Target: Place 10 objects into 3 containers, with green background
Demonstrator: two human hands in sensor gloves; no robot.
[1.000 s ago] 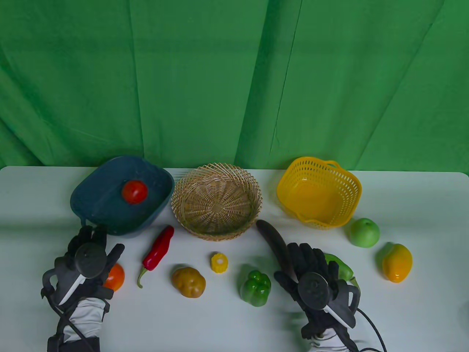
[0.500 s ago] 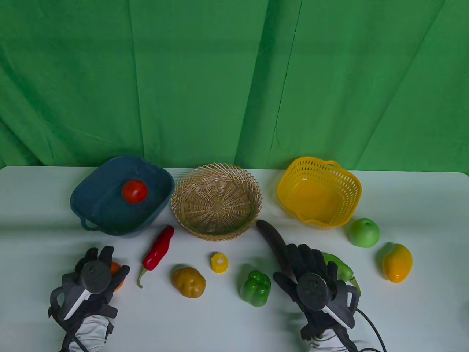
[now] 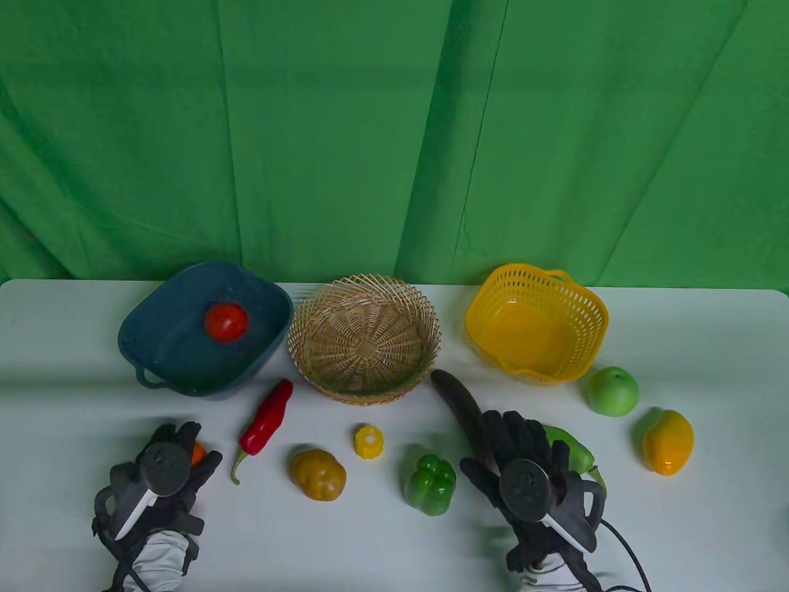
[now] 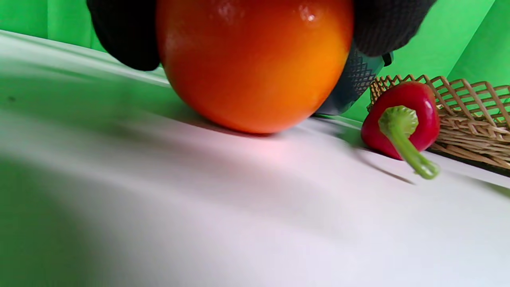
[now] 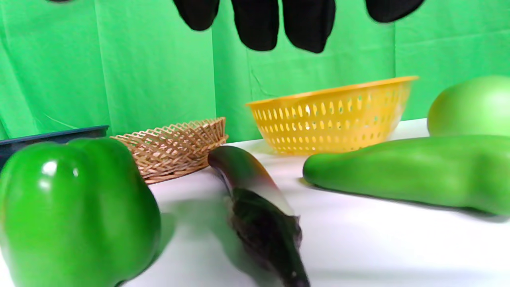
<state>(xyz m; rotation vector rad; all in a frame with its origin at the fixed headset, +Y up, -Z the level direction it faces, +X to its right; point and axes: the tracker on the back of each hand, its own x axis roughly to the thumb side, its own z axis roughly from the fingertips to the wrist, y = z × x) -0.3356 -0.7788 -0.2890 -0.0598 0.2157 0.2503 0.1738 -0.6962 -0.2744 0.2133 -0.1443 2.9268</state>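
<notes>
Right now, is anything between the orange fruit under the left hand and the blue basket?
Nothing visible blocks it. The orange fruit sits on the table under the left hand; bare table lies up to the blue basket. The red chili lies off to the right.

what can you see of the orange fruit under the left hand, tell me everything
The orange fruit is round, smooth and glossy, looking like plastic, shading from red-orange to yellower orange on one side. It sits on the white table at the front left, near the stem end of the red chili pepper. The left hand covers most of it from above; in the left wrist view gloved fingers lie against both its sides.
</notes>
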